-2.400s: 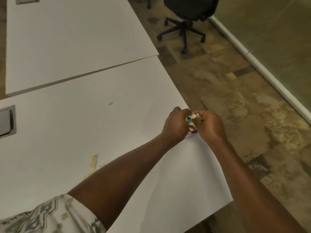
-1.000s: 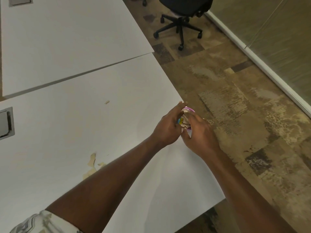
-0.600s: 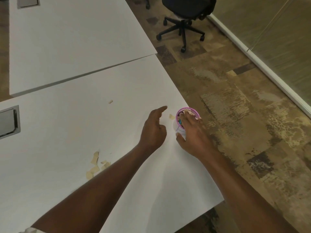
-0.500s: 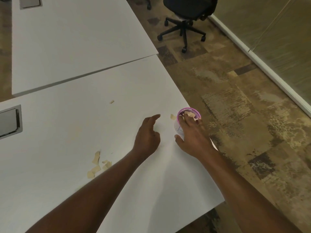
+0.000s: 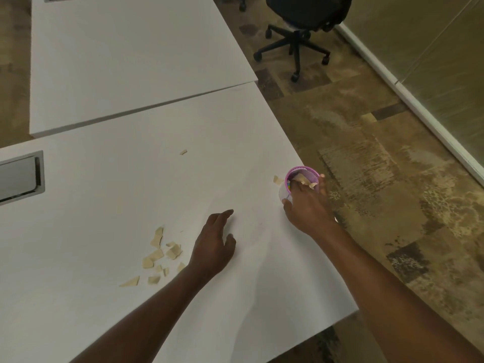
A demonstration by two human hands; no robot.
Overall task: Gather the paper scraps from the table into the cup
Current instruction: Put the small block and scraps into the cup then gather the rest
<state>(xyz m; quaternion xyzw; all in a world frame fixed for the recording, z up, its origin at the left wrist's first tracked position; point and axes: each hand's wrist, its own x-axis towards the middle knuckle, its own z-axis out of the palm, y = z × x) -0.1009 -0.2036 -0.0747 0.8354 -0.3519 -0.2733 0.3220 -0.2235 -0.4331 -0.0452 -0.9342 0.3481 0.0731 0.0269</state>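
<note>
A small cup with a purple rim (image 5: 301, 171) stands at the right edge of the white table (image 5: 110, 195), with tan scraps inside. My right hand (image 5: 307, 205) grips the cup from the near side, fingers over its rim and thumb on its wall. My left hand (image 5: 213, 244) hovers open over the table, palm down, just right of a pile of several tan paper scraps (image 5: 158, 254). One loose scrap (image 5: 277, 180) lies right beside the cup on its left. Another small scrap (image 5: 183, 152) lies farther back.
A second white table (image 5: 125, 56) stands behind, parted by a narrow gap. A metal cable hatch (image 5: 19, 176) is set in the near table at the left. A black office chair (image 5: 301, 24) stands on the patterned floor beyond. A glass wall runs along the right.
My left hand let go at the cup and moved left and toward me, to the scrap pile. My right hand stays on the cup, now standing on the table edge.
</note>
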